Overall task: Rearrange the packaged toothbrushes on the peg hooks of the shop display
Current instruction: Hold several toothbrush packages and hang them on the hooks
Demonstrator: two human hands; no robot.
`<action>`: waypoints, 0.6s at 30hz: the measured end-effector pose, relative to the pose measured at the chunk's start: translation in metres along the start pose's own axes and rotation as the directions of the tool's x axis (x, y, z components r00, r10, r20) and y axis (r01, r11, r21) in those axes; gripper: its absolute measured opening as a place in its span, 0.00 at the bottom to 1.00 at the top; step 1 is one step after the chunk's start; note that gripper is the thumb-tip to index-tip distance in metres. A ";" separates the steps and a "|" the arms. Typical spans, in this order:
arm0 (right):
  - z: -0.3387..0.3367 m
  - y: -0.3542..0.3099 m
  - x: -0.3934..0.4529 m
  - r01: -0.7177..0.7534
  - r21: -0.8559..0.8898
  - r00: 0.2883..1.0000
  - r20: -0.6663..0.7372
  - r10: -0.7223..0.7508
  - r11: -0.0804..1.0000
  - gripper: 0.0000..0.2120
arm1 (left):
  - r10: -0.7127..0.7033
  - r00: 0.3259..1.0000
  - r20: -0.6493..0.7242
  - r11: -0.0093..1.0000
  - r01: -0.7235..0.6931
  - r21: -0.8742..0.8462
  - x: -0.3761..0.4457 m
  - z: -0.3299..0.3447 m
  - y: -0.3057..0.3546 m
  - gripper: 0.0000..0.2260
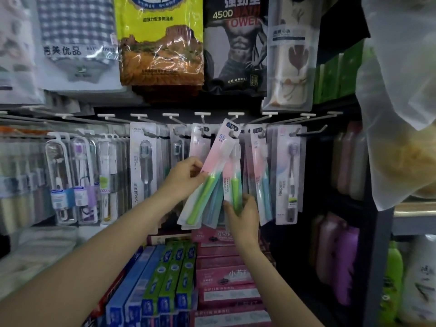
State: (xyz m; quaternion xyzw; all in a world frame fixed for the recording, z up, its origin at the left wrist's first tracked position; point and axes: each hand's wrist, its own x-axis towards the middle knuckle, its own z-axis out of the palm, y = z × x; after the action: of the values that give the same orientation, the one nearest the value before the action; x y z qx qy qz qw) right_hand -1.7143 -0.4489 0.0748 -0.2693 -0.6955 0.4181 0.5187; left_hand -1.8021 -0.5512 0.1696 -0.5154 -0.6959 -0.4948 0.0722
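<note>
The person stands before the shop display, and both hands are on the pink-and-green toothbrush packs in the middle of the peg row. The left hand (186,177) pinches the tilted front pack (210,175) at its middle, thumb in front and fingers behind, so the pack swings to the left while its top seems to hang at the peg hook (232,134). The right hand (243,212) grips the lower part of a second green-handled pack (232,178) just behind, with the fingers closed around its edge. Whether either pack is fully on the hook or half off cannot be told, since the card tops overlap there. To the right, the blue-handled pack (260,175) and the purple-bristled pack (289,175) hang straight, and the grey pack (144,166) on the left also hangs tidy. It seems the task is in the middle: the neighbours look ordered, but this group is fanned out and must be straightened or moved to another hook.
</note>
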 end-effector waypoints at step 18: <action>-0.013 -0.022 -0.002 0.117 0.040 0.993 0.005 -0.117 0.992 0.08 | -0.052 0.995 0.085 0.999 0.052 -0.006 0.003 -0.018 0.006 0.06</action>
State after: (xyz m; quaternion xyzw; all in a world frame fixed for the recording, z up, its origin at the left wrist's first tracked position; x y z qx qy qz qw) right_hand -1.7004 -0.4578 0.0938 -0.2163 -0.7034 0.4016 0.5451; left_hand -1.8056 -0.5630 0.1838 -0.5180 -0.7096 -0.4768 0.0276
